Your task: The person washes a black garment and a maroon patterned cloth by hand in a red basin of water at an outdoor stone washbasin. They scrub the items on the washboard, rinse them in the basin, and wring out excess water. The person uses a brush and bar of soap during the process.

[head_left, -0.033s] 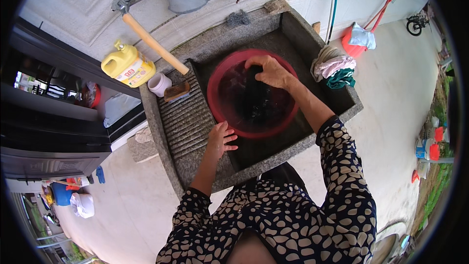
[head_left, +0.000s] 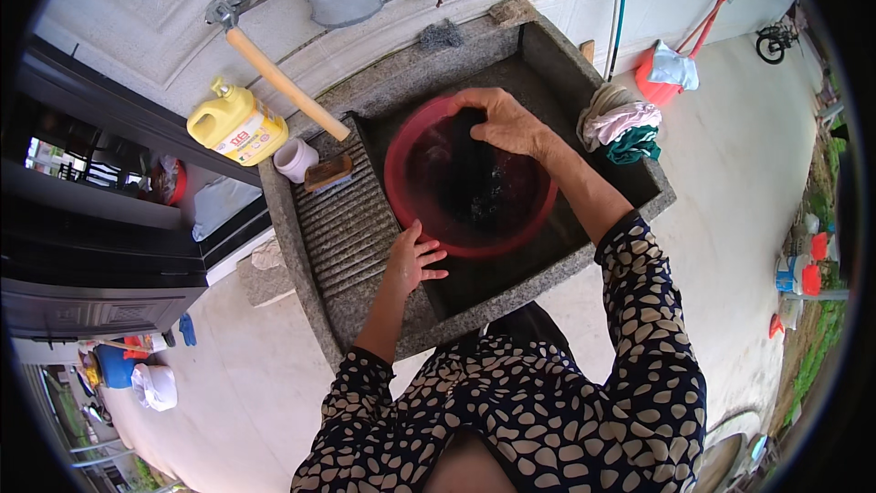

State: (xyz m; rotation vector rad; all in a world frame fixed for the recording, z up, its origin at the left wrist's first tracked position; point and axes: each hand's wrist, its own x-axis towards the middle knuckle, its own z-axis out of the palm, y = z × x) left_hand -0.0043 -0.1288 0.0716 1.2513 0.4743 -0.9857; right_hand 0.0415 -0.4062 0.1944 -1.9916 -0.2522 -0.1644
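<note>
A red basin (head_left: 394, 173) holds dark water with a black, wet-looking cloth (head_left: 474, 184) in it. It stands in the deeper part of a grey stone sink (head_left: 630, 215). My right hand (head_left: 504, 124) reaches over the basin's far right side, its fingers and thumb curved round a dark bunch of the cloth. At the near left rim of the basin, my left hand (head_left: 411, 260) is open, fingers spread, with nothing in it. Its fingertips are at or just beside the rim; contact cannot be made out.
Left of the basin is a ribbed stone washboard (head_left: 342, 228) with a brush (head_left: 328, 173) and a white cup (head_left: 295, 160). A yellow jug (head_left: 239, 123) stands by the sink's left corner. Bunched cloths (head_left: 625, 128) lie on the right wall. A wooden handle (head_left: 287, 82) slants over the washboard.
My right hand has shifted slightly, with its fingers a little farther toward the upper left. My left hand stays nearly where it was by the rim.
</note>
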